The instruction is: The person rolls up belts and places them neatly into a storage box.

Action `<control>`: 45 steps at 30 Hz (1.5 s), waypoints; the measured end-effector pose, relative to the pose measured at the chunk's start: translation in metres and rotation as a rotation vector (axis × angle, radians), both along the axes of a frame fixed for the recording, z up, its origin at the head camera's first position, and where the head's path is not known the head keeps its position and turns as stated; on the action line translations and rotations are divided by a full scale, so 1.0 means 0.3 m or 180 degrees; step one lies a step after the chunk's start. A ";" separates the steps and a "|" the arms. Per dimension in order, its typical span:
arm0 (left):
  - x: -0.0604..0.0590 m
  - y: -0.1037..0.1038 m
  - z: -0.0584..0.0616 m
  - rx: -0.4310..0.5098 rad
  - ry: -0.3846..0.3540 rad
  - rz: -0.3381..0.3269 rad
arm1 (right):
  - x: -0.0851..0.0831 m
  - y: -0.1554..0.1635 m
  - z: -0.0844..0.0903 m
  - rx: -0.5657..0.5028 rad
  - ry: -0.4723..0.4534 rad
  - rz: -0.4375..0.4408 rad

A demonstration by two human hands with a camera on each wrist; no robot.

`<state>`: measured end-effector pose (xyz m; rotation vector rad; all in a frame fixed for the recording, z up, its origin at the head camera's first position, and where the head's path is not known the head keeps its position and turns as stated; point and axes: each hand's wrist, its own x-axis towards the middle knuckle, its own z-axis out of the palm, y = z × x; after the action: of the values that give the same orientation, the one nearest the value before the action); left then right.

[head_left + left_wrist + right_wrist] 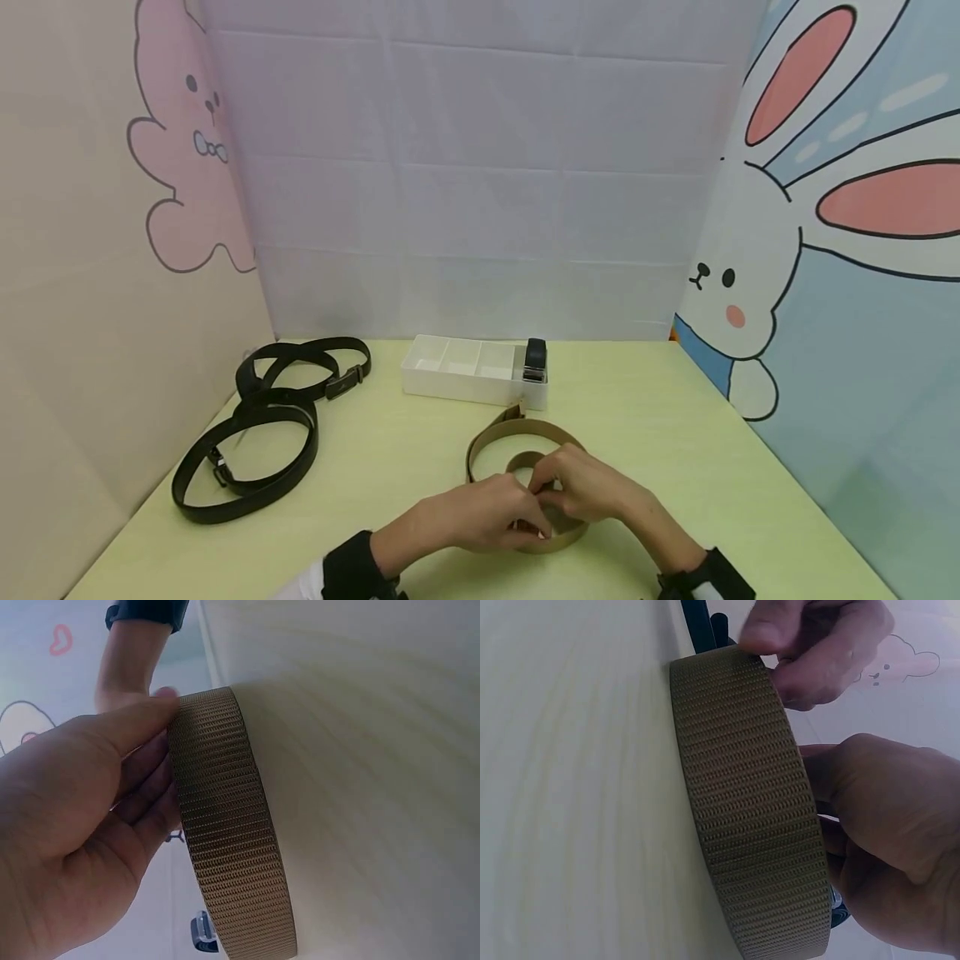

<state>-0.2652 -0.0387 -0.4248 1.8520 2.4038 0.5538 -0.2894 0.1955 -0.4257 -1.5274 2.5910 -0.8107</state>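
Note:
A tan woven belt (517, 433) lies in loops on the pale green table (675, 450), its webbing close up in the left wrist view (225, 840) and the right wrist view (757, 825). My left hand (480, 512) and right hand (585, 487) meet over its near coil, fingers curled on the webbing. In the left wrist view my left hand's fingers (142, 787) lie along the belt's edge. In the right wrist view my right hand (885, 840) holds the coil from inside, and the left hand's fingers (810, 645) pinch its top edge.
Two black belts (247, 450) (307, 367) lie coiled at the table's left. A white compartment tray (465, 371) stands at the back middle with a rolled black belt (535, 360) in its right end. Decorated panels wall the table on three sides.

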 end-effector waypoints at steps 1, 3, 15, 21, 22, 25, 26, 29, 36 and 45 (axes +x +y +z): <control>-0.001 -0.004 -0.001 0.0007 0.0015 -0.0007 | -0.001 0.000 0.000 0.0006 -0.0003 -0.0002; -0.004 -0.017 -0.005 0.0006 0.0043 -0.0001 | -0.002 0.000 0.001 0.0027 -0.0043 -0.0004; -0.043 -0.227 0.029 -0.0345 0.0084 0.0770 | -0.010 0.003 -0.004 0.0068 -0.0095 -0.0031; -0.082 -0.314 0.017 -0.0277 0.0392 0.0999 | -0.008 0.002 -0.011 0.0067 -0.0159 -0.0076; -0.089 -0.324 0.015 -0.0268 0.0446 0.1037 | -0.008 0.002 -0.012 0.0059 -0.0165 -0.0082; -0.113 -0.349 0.008 -0.0270 0.0540 0.1204 | -0.008 0.002 -0.015 0.0026 -0.0151 -0.0086; -0.119 -0.355 0.007 -0.0273 0.0553 0.1247 | -0.008 0.003 -0.017 0.0016 -0.0137 -0.0080; -0.132 -0.366 0.005 -0.0260 0.0531 0.1311 | -0.007 0.003 -0.018 0.0011 -0.0104 -0.0076; -0.111 -0.309 0.029 -0.0264 0.0238 0.1061 | -0.009 0.003 -0.013 0.0056 -0.0130 -0.0166; -0.034 -0.092 0.032 -0.0389 0.0246 0.0638 | -0.005 0.006 -0.010 -0.0006 -0.0098 -0.0094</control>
<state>-0.2754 -0.0663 -0.4151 1.6253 2.6265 0.3427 -0.2909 0.1974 -0.4286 -1.4686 2.5975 -0.8327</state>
